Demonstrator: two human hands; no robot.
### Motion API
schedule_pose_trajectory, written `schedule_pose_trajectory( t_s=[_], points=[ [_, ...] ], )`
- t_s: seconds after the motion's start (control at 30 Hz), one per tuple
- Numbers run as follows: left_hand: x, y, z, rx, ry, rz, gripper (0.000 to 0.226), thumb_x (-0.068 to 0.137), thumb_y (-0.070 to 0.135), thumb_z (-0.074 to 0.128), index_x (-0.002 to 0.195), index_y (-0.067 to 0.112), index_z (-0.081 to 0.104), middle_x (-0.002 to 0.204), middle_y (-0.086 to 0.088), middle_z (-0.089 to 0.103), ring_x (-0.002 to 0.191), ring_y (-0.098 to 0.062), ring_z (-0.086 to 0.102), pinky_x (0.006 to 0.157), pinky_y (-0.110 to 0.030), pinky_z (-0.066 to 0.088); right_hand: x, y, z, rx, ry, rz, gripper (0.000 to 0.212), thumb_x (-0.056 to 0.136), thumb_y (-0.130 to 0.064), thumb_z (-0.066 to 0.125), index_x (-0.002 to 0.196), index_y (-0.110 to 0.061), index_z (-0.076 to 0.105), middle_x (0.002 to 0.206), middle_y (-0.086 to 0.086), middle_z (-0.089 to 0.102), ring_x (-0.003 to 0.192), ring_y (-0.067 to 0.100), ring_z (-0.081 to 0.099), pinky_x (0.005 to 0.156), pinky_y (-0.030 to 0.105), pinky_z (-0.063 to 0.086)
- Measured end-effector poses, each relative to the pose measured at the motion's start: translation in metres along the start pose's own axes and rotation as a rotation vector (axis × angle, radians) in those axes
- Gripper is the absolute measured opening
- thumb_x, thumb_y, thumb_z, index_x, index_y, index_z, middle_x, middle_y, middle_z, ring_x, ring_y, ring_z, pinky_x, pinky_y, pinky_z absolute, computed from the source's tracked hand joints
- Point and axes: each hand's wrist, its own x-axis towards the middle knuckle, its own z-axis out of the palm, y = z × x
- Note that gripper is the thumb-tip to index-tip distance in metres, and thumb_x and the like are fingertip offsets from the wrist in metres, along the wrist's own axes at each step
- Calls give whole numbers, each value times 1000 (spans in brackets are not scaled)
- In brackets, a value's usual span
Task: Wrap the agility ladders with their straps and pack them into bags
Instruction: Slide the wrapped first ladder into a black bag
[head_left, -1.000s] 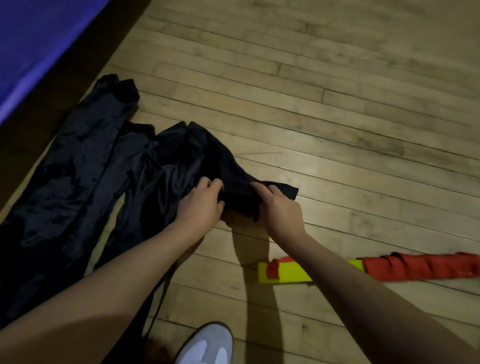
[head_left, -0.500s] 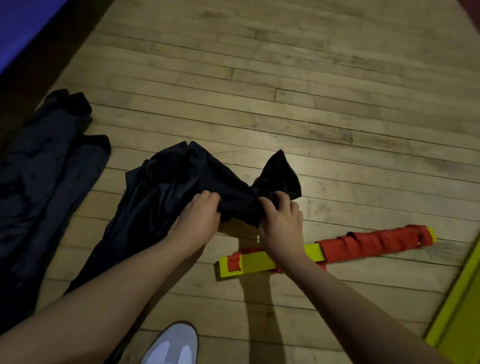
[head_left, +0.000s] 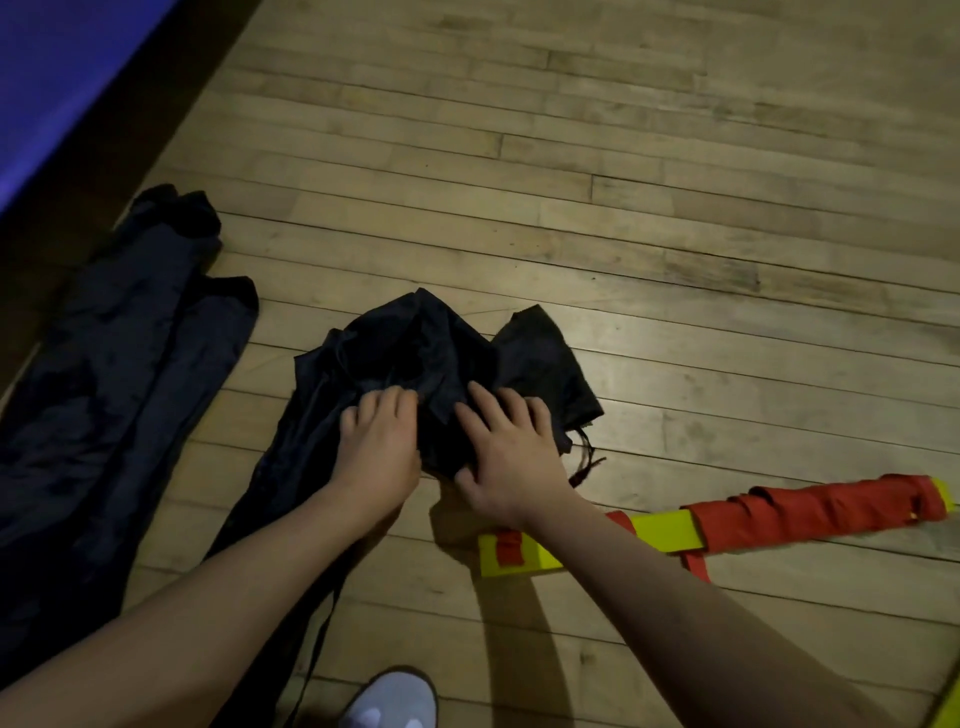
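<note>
Black bag (head_left: 441, 364): crumpled on the wooden floor (head_left: 623, 208), bunched under both hands. Left hand (head_left: 376, 447): fingers curled into the fabric, gripping it. Right hand (head_left: 511, 457): fingers spread over the bunched cloth, thumb apparently tucked under a fold, though dim light leaves the pinch uncertain. Rolled agility ladder (head_left: 727, 519): yellow rungs bound in red strap, lying beside the right forearm, apart from the bag. Further dark bags (head_left: 104, 389): flat, well left of the left hand. White shoe (head_left: 389, 699): below, between the forearms.
</note>
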Motion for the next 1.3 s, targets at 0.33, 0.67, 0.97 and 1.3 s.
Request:
schedule_pose_trajectory(
  t_s=[0.33, 0.67, 0.97, 1.3],
  points=[
    [10, -29, 4, 5, -90, -78, 63, 92, 17, 56, 141, 14, 17, 153, -16, 7, 136, -35, 25, 107, -50, 29, 43, -15, 21, 32, -164, 54, 67, 97, -24, 48, 152, -33, 9, 135, 12, 37, 113, 34, 49, 87, 41, 44],
    [15, -64, -16, 252, -49, 78, 39, 91, 1, 52, 127, 11, 42, 137, -9, 30, 116, -26, 39, 76, -28, 39, 46, -14, 6, -32, 9, 166, 34, 96, -9, 44, 129, -18, 45, 128, 12, 42, 96, 27, 54, 65, 30, 32],
    [47, -84, -49, 444, -68, -101, 56, 93, 10, 50, 143, 1, 28, 150, -21, 20, 131, -35, 32, 103, -38, 36, 54, -12, 4, 109, 82, 377, 41, 98, -9, 45, 138, -8, 38, 142, 10, 37, 115, 25, 52, 79, 32, 50],
    [38, -25, -30, 38, 20, 210, 47, 94, 19, 50, 138, 13, 36, 141, -7, 38, 129, -25, 34, 108, -36, 26, 36, 0, -6, 79, 44, 229, 53, 96, -41, 47, 143, -21, 37, 143, 1, 40, 128, 22, 41, 108, 37, 25]
  ],
)
